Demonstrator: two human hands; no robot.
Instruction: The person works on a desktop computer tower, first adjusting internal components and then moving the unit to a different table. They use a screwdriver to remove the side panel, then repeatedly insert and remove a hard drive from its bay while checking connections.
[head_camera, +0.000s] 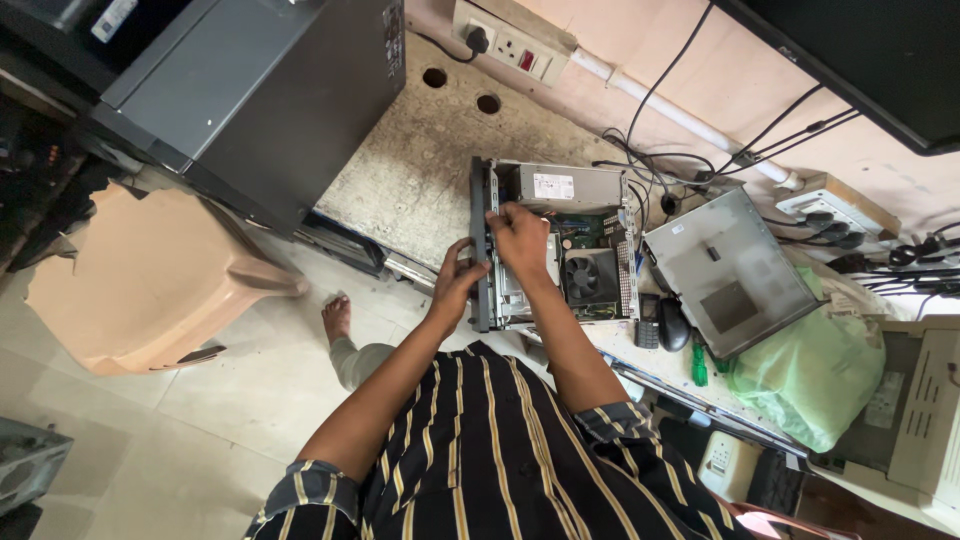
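An opened desktop computer case (560, 245) lies flat on the stained work table (420, 170), its lid off and its insides facing up. In the head view its long axis runs roughly across the table's near edge, with the dark front bezel (482, 250) at the end toward the floor and the opposite end pointing at the tangle of cables by the wall.

The left hand (457, 280) grips the outer side of the front bezel, fingers curled and closed around its edge. The right hand (518, 235) reaches over the bezel from above, fingers bent together and pressing on the bezel's top and the metal drive bay just inside; whether they pinch anything smaller cannot be told.

Inside the case sit a grey power supply box (565, 187) along the far side, a black cooling fan (583, 277) near the middle, and green circuit board around it.

Just beside the case lies its detached grey side panel (730, 270), tilted, partly resting on a green plastic bag (810, 380). A black mouse (673, 325) and a green-handled screwdriver (699, 365) lie between them. A tan plastic chair (150, 280) stands on the tiled floor, below a dark tower case (260, 90).
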